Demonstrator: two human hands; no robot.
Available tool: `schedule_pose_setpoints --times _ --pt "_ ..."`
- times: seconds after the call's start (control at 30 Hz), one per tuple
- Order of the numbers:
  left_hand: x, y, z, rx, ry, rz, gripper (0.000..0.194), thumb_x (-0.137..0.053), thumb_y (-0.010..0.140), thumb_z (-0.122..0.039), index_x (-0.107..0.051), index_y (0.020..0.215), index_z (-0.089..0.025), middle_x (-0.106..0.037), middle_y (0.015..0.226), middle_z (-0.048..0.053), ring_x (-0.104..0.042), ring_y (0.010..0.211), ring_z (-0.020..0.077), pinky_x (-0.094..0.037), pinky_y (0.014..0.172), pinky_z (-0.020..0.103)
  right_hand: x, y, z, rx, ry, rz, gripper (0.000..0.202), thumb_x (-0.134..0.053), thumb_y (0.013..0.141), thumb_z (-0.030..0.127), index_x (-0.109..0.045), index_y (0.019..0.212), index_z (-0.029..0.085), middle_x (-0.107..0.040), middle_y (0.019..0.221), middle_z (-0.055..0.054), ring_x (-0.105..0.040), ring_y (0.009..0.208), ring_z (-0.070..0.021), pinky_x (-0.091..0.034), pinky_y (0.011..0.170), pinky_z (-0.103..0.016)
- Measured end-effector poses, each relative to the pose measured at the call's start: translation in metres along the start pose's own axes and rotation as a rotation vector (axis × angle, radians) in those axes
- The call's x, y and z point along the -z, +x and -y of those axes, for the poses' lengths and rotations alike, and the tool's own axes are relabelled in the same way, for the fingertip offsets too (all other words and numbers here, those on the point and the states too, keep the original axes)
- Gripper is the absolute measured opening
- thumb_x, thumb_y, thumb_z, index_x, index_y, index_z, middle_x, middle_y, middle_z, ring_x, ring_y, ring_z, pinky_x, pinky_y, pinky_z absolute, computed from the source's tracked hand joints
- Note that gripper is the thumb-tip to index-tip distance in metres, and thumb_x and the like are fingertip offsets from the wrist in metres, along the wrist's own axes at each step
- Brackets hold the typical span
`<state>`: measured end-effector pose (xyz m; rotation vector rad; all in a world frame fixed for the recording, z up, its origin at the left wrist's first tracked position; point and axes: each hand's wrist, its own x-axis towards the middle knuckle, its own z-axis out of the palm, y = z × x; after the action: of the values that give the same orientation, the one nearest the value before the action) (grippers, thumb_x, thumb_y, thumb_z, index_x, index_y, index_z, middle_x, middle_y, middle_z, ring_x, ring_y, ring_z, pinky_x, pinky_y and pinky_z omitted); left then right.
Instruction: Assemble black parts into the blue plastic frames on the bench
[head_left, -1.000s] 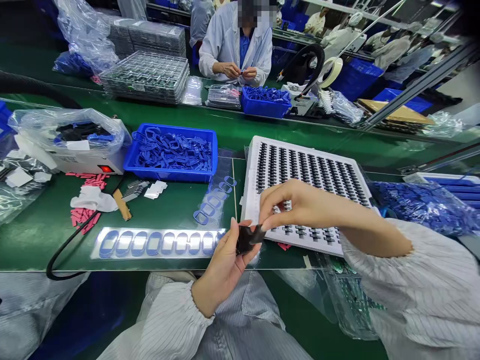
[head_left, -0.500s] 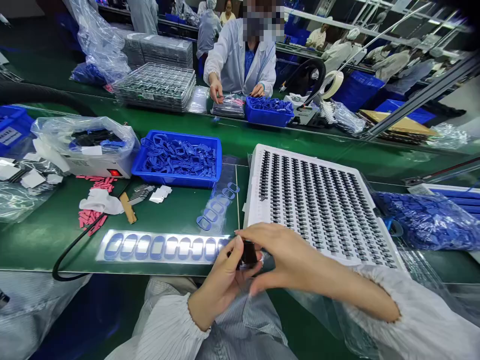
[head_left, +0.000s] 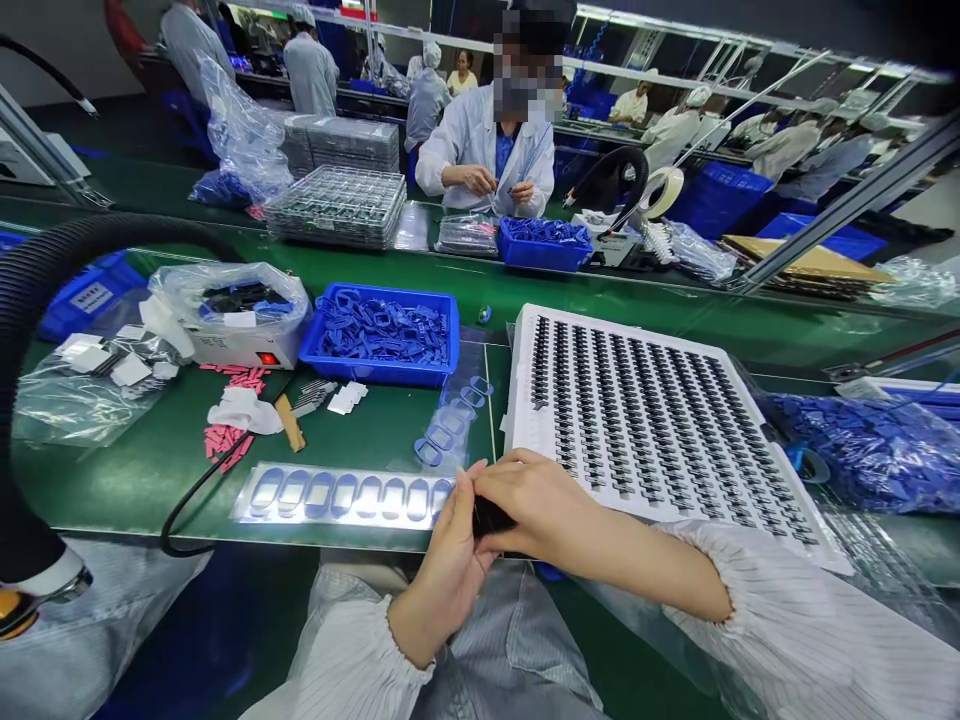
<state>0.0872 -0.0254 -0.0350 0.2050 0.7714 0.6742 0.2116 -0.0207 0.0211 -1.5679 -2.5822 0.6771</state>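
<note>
- far left: black hose [head_left: 34, 290], arching over the bench.
- next, clear bag [head_left: 82, 410] with white pads [head_left: 131, 369] in it.
- then a machine [head_left: 247, 350], red switch on its front; pink strips [head_left: 223, 440] scattered in front of it.
- near bench edge: sheet [head_left: 343, 502] with a row of blue rings, its right end at the left hand.
- behind the sheet: blue bin [head_left: 375, 373], heaped with blue parts.
- left hand [head_left: 448, 545]: grasping the black part, thumb upright along its left side.
- black part [head_left: 489, 517]: between both hands, by the near bench edge, mostly hidden by fingers.
- right hand [head_left: 540, 505]: also grasping the part, fingers over it from the right, just in front of the tray.
- tray [head_left: 519, 400]: white, tilted to view, rows of black pieces [head_left: 637, 400].
- far right: bag of blue pieces [head_left: 877, 450], beside the tray.
</note>
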Motion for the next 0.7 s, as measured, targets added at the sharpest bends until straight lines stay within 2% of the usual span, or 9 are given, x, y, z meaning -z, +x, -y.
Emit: schedule_pose_setpoints --times 0.07,0.23,0.43,0.5,0.57,0.7 --pt "0.002 -0.002 -0.003 -0.004 0.008 0.023 0.054 -0.05 0.082 -0.055 -0.053 0.119 -0.015 -0.057 0.122 0.013 -0.056 0.107 0.0225 -0.05 0.078 0.027 -0.003 0.003 0.001 0.065 0.006 -0.024 0.032 -0.072 0.074 0.031 -0.057 0.097 0.015 -0.066 0.092 -0.007 -0.061 0.09 -0.0222 -0.042 0.08 -0.034" --pt "0.001 -0.01 -0.016 0.04 0.006 0.01 0.059 -0.036 0.085 -0.06 -0.059 0.106 -0.01 -0.066 0.1 0.015 -0.062 0.097 0.0248 -0.05 0.074 0.03 -0.003 0.008 0.003 0.18 -0.045 -0.03 0.046 -0.068 0.076 0.038 -0.051 0.11 0.012 -0.065 0.091 -0.008 -0.06 0.084 -0.0227 -0.042 0.074 -0.034" --pt "0.012 -0.012 -0.032 0.01 -0.08 0.16 0.062 -0.036 0.083 -0.063 -0.063 0.102 -0.01 -0.066 0.1 0.014 -0.058 0.102 0.0249 -0.048 0.081 0.031 0.0 0.02 0.005 0.287 -0.037 -0.066 0.041 -0.059 0.081 0.029 -0.047 0.117 0.013 -0.066 0.083 -0.007 -0.06 0.073 -0.02 -0.042 0.07 -0.033" --pt "0.019 -0.01 -0.035 -0.024 -0.075 0.237 0.059 -0.043 0.081 -0.061 -0.063 0.102 -0.01 -0.065 0.098 0.013 -0.059 0.099 0.0232 -0.047 0.078 0.029 0.001 0.027 0.004 0.259 0.048 -0.091 0.05 -0.06 0.078 0.032 -0.044 0.122 0.015 -0.067 0.086 -0.006 -0.062 0.079 -0.0207 -0.043 0.073 -0.032" --pt "0.026 -0.007 -0.037 -0.054 -0.074 0.276 0.051 -0.058 0.074 -0.056 -0.064 0.098 -0.011 -0.066 0.091 0.01 -0.061 0.089 0.0197 -0.048 0.072 0.026 0.002 0.035 0.002 0.228 0.14 -0.107 0.059 -0.063 0.074 0.035 -0.04 0.125 0.017 -0.069 0.094 -0.005 -0.062 0.09 -0.0214 -0.044 0.078 -0.032" --pt "0.034 -0.001 -0.039 -0.084 -0.096 0.183 0.042 -0.082 0.055 -0.037 -0.065 0.085 -0.014 -0.065 0.08 0.003 -0.06 0.071 0.0131 -0.046 0.062 0.022 -0.001 0.048 0.002 0.224 0.171 -0.08 0.059 -0.067 0.072 0.037 -0.043 0.123 0.019 -0.068 0.099 -0.005 -0.06 0.098 -0.0215 -0.043 0.086 -0.033"
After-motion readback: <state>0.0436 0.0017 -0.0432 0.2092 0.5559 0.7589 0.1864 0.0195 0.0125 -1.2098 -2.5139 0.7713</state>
